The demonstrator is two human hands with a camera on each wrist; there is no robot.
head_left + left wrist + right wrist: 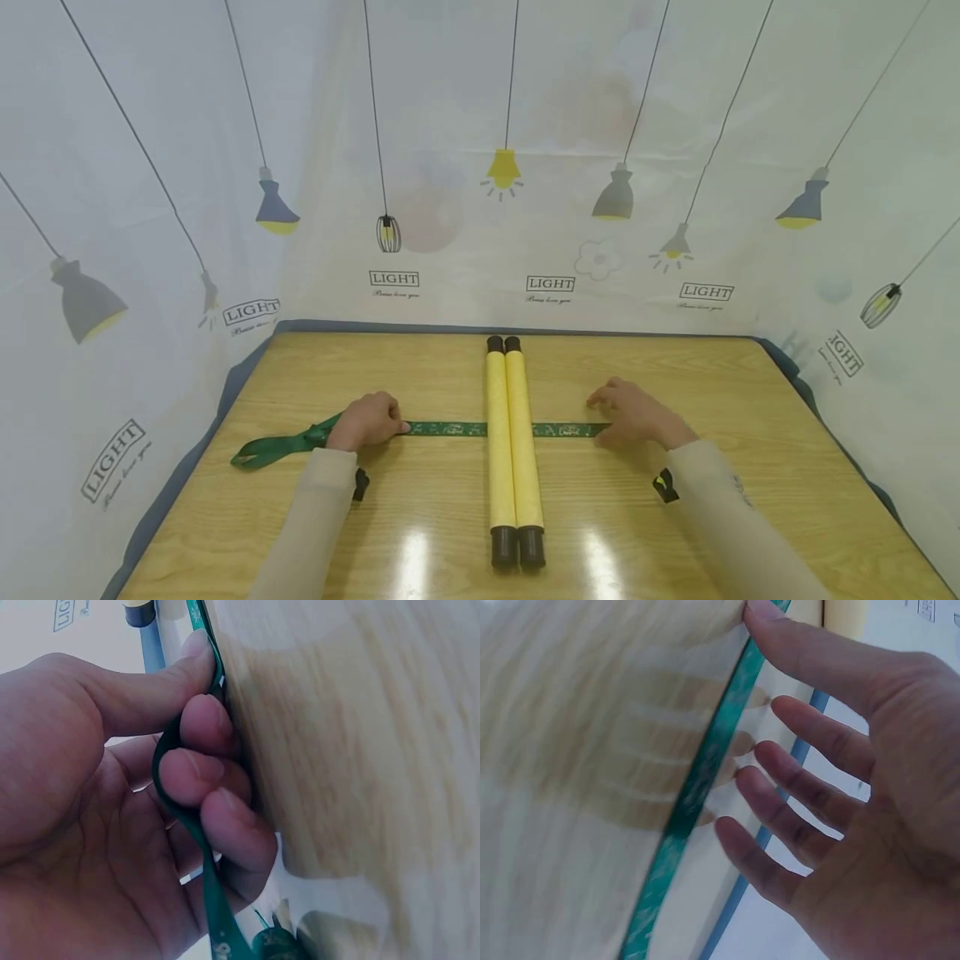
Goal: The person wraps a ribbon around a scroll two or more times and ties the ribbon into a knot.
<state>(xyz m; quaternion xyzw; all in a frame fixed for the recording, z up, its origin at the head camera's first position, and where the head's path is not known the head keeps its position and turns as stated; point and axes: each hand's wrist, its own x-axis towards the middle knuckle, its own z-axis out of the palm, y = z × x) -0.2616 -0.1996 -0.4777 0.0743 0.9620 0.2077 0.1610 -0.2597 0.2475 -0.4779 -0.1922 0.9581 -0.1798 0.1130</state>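
A narrow green patterned ribbon (450, 429) lies across the table from left to right. Two yellow rolls (527, 450) with dark end caps rest side by side over it, hiding its middle. My left hand (367, 419) pinches the ribbon left of the rolls; in the left wrist view the green band (214, 900) runs between thumb and curled fingers. To the right of the rolls, my right hand (636, 414) has its fingers spread, its thumb touching the ribbon. The band (686, 806) stretches on past these fingers in the right wrist view.
Beyond the left hand, a loose looped length of the green ribbon (262, 452) lies on the wooden table (660, 367). A white cloth wall printed with lamps (465, 283) rises behind the table's back edge and along both sides.
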